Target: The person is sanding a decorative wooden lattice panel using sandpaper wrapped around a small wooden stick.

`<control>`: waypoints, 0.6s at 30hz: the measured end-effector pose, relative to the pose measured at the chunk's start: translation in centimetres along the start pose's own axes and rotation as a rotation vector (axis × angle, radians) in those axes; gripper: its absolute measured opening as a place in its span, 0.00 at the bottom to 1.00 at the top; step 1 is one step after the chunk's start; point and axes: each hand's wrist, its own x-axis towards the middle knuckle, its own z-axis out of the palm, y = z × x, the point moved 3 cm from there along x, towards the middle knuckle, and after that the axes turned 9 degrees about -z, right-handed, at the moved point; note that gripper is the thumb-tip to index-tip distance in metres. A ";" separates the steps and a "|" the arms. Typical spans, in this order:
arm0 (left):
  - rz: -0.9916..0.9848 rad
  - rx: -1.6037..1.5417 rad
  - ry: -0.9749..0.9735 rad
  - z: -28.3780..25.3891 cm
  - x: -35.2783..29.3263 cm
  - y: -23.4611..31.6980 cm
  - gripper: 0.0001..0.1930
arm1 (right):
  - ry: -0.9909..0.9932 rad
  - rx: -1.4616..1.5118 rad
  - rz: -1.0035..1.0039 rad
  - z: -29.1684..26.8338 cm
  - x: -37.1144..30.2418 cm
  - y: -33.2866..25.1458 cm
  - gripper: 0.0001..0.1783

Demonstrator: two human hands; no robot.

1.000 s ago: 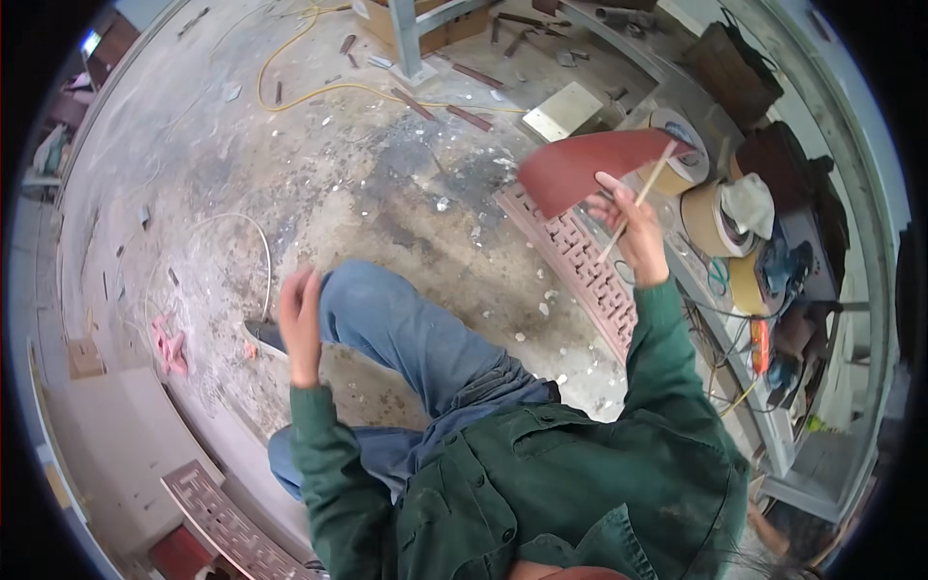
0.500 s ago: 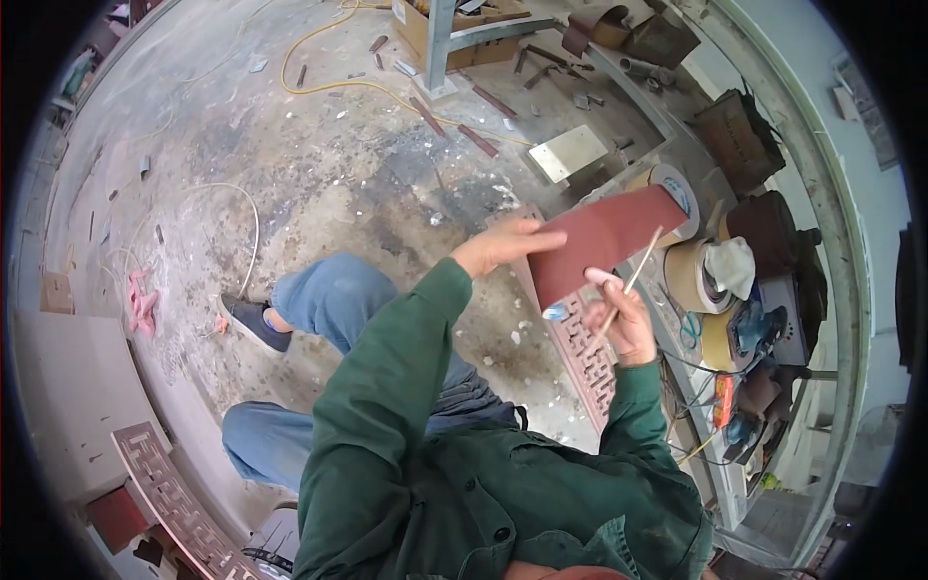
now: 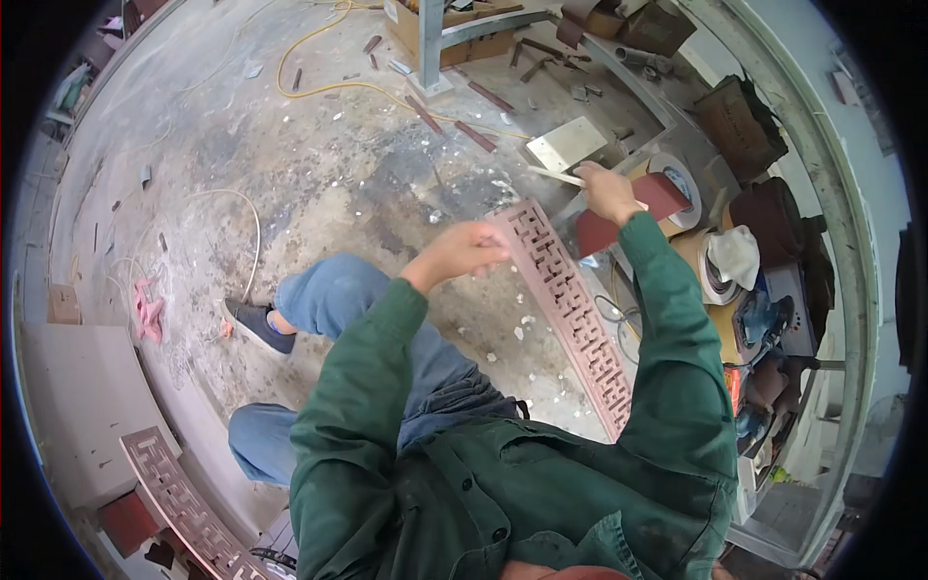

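Note:
My right hand (image 3: 609, 195) is closed around a pale thin stick (image 3: 556, 176), which points out to the left. Below and behind that hand hangs a strip of dark red sandpaper (image 3: 596, 235), coming off a roll (image 3: 669, 174) on the bench. The hand covers part of the strip. My left hand (image 3: 459, 253), slightly blurred, is held in the air with loosely bent fingers and nothing seen in it. It is close to the far end of a long pinkish-brown fretwork panel (image 3: 570, 307), which slants down towards my right side.
More rolls (image 3: 691, 261), a white cloth (image 3: 733, 256) and a blue-grey power tool (image 3: 759, 324) crowd the bench at right. A pale block-shaped box (image 3: 565, 145) stands beyond my hands. Another fretwork panel (image 3: 184, 498) lies lower left. A yellow cord (image 3: 319, 89) crosses the littered floor.
My left hand has let go of the sandpaper and moved left and down. My right hand has gone up and away with the stick. The sandpaper strip now droops beside the roll.

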 end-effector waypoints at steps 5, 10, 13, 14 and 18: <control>-0.083 0.054 0.209 -2.3 -2.5 -3.4 0.09 | -0.319 -0.291 0.109 7.5 -0.4 5.2 0.11; -0.057 0.034 0.302 -3.2 -3.6 -2.4 0.11 | -0.432 -0.373 0.122 6.4 -4.2 4.7 0.11; -0.102 0.048 0.321 -3.2 -3.5 -1.8 0.11 | -0.535 -0.403 0.157 5.9 -6.6 4.1 0.11; -0.093 0.037 0.321 -3.1 -3.3 -1.9 0.11 | -0.538 -0.418 0.144 6.1 -7.5 4.0 0.11; -0.064 0.042 0.305 -3.3 -2.5 -3.0 0.11 | -0.608 -0.413 0.136 6.1 -10.9 3.2 0.11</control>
